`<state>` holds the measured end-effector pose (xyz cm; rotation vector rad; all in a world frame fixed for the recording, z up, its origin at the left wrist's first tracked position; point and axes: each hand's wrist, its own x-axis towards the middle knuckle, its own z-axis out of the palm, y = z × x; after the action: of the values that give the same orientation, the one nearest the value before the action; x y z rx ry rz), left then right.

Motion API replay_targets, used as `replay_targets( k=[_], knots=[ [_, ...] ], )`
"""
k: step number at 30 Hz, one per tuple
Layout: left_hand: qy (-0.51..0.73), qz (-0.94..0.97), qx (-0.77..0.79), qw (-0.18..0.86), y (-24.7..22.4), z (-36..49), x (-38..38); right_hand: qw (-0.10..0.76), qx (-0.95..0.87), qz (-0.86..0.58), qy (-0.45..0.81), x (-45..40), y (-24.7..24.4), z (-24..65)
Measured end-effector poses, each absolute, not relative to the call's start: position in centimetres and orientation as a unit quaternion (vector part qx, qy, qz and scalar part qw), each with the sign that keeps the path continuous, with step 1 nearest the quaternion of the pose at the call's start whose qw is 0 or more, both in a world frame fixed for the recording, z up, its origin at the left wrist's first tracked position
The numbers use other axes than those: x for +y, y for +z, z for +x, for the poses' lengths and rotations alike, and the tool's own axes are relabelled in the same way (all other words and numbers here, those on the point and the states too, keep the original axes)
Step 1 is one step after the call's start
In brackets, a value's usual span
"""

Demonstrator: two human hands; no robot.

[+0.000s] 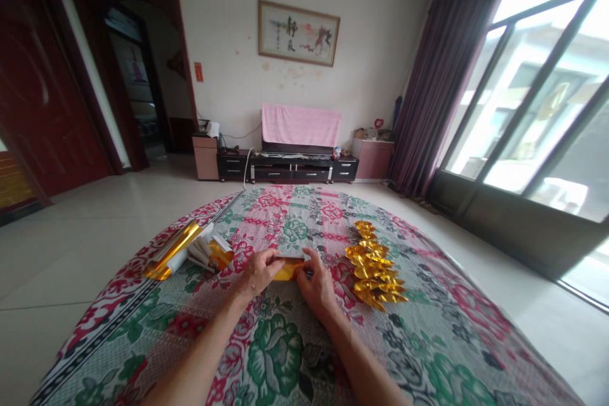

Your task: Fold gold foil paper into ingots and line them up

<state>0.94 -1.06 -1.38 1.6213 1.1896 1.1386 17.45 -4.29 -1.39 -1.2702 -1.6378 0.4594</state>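
Between the two hands, over the middle of the flowered cloth (280, 355), a small piece of gold foil (287, 272) was held out sideways. The left hand (259, 273) pinched its left end between thumb and fingers, and the right hand (317, 282) pinched its right end in the same way — whether the foil touched the cloth, one could not tell. To the right of the hands, folded gold pieces (375, 271) lay overlapping in a row that ran from near to far. On the left, apart from the left hand, lay a curled gold sheet (177, 247) with white paper strips (202, 252) beside it. Beyond the cloth's far edge stood a low black cabinet (297, 174), with a pink towel (302, 124) draped above it — and higher, on the far wall (214, 19), hung a framed picture (299, 33). A purple curtain (423, 82) hung at the far right.
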Motion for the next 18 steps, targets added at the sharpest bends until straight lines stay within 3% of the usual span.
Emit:
replay_targets(
  k=[4, 9, 18],
  knots=[
    [0.495, 0.584, 0.460, 0.451, -1.8, 1.3, -0.8, 0.521, -0.674, -0.468, 0.234, -4.6, -1.3, 17.6],
    [0.508, 0.546, 0.445, 0.495, -0.4, 1.1, -1.4, 0.498, -0.706, -0.403, 0.302, -4.9, -0.9, 17.8],
    [0.489, 0.566, 0.454, 0.484, 0.3, 1.0, -2.0, 0.511, -0.726, -0.390, 0.243, -5.1, -0.1, 17.6]
  ],
)
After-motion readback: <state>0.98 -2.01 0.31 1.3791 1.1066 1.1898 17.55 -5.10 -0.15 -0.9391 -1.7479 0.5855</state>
